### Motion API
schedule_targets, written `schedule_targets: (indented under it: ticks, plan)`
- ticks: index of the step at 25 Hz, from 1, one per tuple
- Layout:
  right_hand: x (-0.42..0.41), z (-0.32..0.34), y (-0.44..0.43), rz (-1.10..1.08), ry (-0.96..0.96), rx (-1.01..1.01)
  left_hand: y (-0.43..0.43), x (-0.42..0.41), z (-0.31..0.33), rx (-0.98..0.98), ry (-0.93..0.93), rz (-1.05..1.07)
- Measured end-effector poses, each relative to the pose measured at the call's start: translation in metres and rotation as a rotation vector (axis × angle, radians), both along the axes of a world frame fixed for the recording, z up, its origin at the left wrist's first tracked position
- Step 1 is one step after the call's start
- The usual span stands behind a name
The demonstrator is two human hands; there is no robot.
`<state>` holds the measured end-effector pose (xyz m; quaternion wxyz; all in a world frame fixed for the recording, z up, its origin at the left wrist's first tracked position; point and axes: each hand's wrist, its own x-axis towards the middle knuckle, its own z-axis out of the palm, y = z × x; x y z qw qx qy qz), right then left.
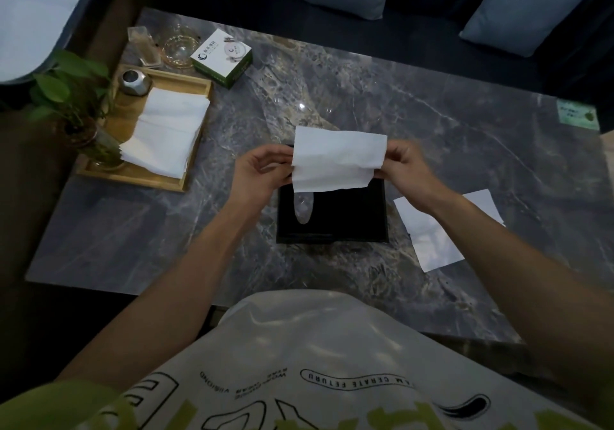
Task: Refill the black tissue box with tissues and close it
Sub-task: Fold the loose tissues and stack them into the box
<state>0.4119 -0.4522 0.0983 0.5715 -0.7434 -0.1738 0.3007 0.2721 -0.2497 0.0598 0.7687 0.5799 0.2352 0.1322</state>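
Note:
A black tissue box point(345, 217) lies on the marble table point(432, 123) in front of me, with an oval slot point(303, 208) showing on its dark face. Above its far edge I hold a white tissue point(337, 160) spread flat between both hands. My left hand point(257, 172) pinches the tissue's left edge. My right hand point(403, 168) pinches its right edge. The tissue hides the box's far part. A stack of white tissues point(166, 130) lies on a wooden tray point(133, 177) at the left.
A white sheet point(442, 240) lies on the table right of the box. The tray also carries a metal cup point(134, 81) and a potted plant point(76, 103). Behind it stand a glass dish point(177, 49) and a green-white carton point(222, 59). Cushions lie beyond the table.

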Motion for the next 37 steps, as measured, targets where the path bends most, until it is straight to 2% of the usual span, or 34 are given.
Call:
schedule_targets:
  ticks: [4, 7, 10, 13, 15, 19, 25, 27, 34, 37]
  plan:
    - [0.001, 0.006, 0.002, 0.099, -0.129, -0.036, 0.002, 0.005, 0.004, 0.055, -0.004, 0.014]
    - [0.005, 0.006, 0.003, 0.084, -0.165, -0.11, 0.002, 0.008, 0.006, 0.076, -0.013, 0.022]
    - [0.005, 0.007, 0.004, 0.09, -0.082, -0.067, 0.001, 0.009, 0.005, 0.05, 0.006, 0.025]
    - [0.008, 0.007, 0.006, 0.066, 0.014, -0.044, 0.003, 0.012, 0.003, -0.078, 0.08, -0.017]
    - [0.008, 0.008, 0.007, 0.06, 0.016, -0.057, 0.002, 0.014, 0.004, -0.156, 0.143, -0.055]
    - [0.006, 0.008, 0.008, 0.106, -0.059, -0.061, -0.002, 0.014, 0.0, -0.047, 0.159, -0.248]
    - [0.007, 0.007, 0.008, 0.082, 0.029, -0.009, -0.007, 0.017, -0.003, -0.044, 0.181, -0.429]
    - [0.009, 0.004, 0.006, 0.067, 0.135, 0.013, -0.009, 0.018, -0.005, -0.064, 0.174, -0.447]
    - [-0.009, -0.028, -0.011, -0.123, 0.704, 0.12, -0.023, 0.012, -0.023, -0.197, 0.211, -0.355]
    - [-0.032, -0.052, -0.023, -0.198, 0.86, 0.16, -0.036, 0.005, -0.036, -0.231, 0.263, -0.318]
